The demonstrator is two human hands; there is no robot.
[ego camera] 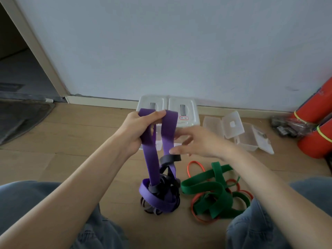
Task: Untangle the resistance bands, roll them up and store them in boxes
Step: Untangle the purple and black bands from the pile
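Observation:
My left hand (138,130) grips the top loop of a wide purple band (152,159) and holds it up above the floor. Its lower part hangs into a knot with a thin black band (169,159) on the wooden floor. My right hand (195,141) hovers just right of the purple band with fingers spread and relaxed, its fingertips close to the black loop and holding nothing. A green band (212,191) lies tangled with a thin orange band (195,168) on the floor to the right.
Two clear lidded boxes (181,108) stand against the white wall behind the hands. Open small clear boxes (233,126) lie to their right. Red rolled mats (318,123) and a dark bag sit at the far right. My knees in jeans frame the bottom.

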